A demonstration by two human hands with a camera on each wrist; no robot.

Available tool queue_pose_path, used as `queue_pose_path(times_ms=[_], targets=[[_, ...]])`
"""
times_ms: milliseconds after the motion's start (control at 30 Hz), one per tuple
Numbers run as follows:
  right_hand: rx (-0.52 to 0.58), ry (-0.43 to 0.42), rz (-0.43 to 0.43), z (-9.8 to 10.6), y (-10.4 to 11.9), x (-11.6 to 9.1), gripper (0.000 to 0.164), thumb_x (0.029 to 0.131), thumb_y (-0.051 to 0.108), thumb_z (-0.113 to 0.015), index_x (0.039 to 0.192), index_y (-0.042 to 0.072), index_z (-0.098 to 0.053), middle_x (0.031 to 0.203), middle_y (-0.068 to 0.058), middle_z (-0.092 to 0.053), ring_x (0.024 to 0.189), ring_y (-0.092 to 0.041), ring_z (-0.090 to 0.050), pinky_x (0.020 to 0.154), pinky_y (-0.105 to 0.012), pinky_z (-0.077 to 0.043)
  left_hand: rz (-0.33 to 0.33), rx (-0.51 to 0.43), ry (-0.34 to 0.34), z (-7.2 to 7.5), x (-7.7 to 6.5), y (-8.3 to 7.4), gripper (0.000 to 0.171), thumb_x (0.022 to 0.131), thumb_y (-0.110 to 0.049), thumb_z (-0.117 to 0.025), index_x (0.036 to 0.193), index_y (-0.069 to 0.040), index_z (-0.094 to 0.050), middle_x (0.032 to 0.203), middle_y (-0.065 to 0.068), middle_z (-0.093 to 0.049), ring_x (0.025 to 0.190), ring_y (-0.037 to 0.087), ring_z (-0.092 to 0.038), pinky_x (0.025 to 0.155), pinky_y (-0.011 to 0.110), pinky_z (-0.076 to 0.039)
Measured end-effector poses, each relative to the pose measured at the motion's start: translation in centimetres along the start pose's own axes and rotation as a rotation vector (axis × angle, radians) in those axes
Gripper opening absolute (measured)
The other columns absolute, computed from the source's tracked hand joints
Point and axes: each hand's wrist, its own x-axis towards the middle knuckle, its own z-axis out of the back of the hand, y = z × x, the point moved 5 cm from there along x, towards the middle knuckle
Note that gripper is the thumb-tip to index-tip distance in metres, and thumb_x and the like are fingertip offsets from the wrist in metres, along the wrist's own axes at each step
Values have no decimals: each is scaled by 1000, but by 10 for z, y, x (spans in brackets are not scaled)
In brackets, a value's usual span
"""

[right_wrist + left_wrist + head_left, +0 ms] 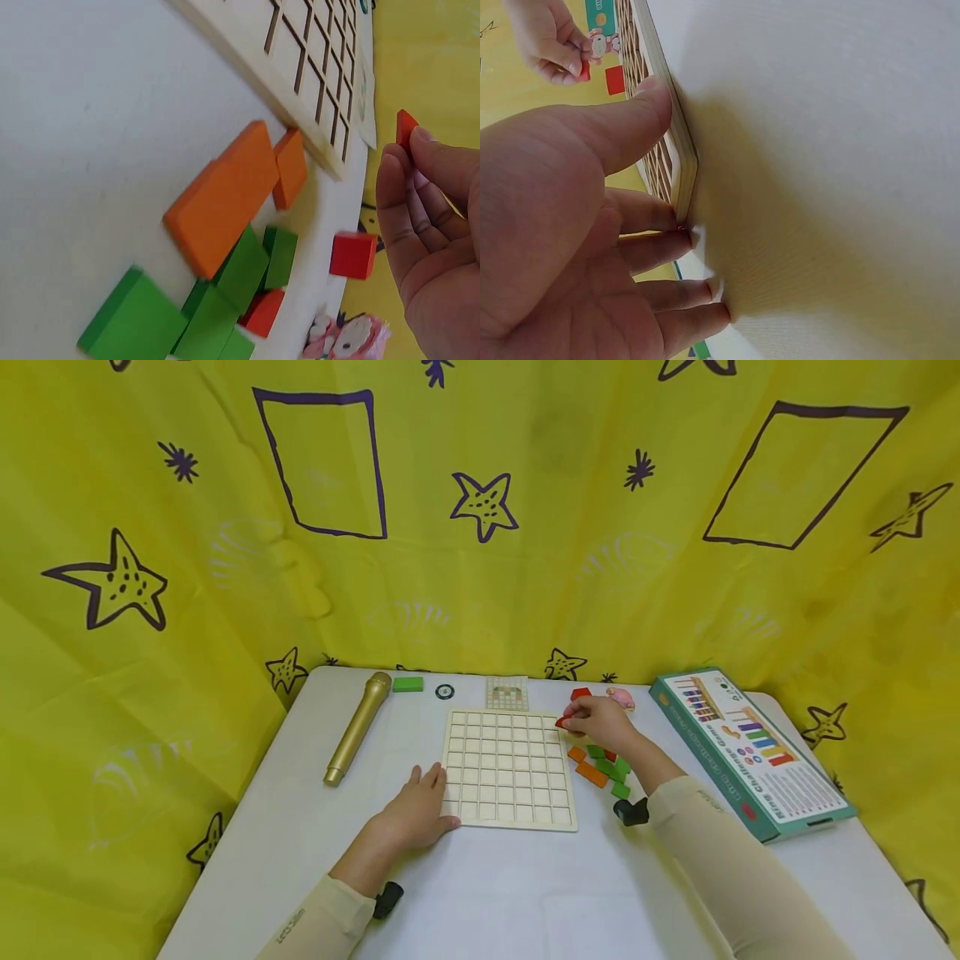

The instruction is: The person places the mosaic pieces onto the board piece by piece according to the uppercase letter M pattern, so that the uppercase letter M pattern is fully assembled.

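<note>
A square wooden grid board point(512, 768) with sunken cells lies mid-table. My left hand point(417, 806) rests at its near left corner, thumb on the front rim and fingers spread along the left side; the left wrist view shows the thumb point(634, 120) on the edge. Between thumb and fingers my right hand point(600, 720) pinches a small red block point(406, 126), above the board's far right corner. Below that hand, right of the board, lie orange blocks point(225, 199) and green blocks point(139, 319), with a red block point(264, 311) among them.
Another red block point(581, 693) and a pink figurine point(621, 697) stand behind the right hand. A printed grid card point(507, 692) lies beyond the board. At left are a gold microphone point(358, 729), a green block point(408, 684) and a round disc point(445, 692). A game box point(750, 752) lies at right.
</note>
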Motion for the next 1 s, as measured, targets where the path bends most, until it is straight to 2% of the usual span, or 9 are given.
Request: queue_pose_path(times_ms=[200,500,800,1000], targets=[[-13,33,28,-13,15,6,14,96,11,-70,105,1,-69,93,-11,-69,84,-27,-68,81,-38,-59,1,-1,-3,1,0,-1,84,95,-39,-69,151,11,-32,160,25,-27,146,51,-21,113,57,-33],[40,54,44,-33,32,13,9,95,7,-69,102,1,-69,90,-11,-69,85,-29,-69,81,-39,-59,1,-1,-12,1,1,-2,84,94,-40,-70,150,11,-35,159,25,-30,145,51,-22,112,57,-34],[74,76,98,-51,49,23,9,94,6,-71,100,0,-69,88,-10,-70,83,-27,-70,76,-35,-60,5,-11,-6,2,1,-4,83,94,-39,-71,150,12,-35,159,25,-29,145,51,-22,112,57,-33],[94,84,98,-64,60,24,9,93,7,-72,100,1,-70,88,-9,-70,84,-29,-69,78,-39,-59,21,-9,0,3,-1,-3,84,94,-39,-71,150,11,-35,159,25,-30,146,51,-22,112,57,-34]])
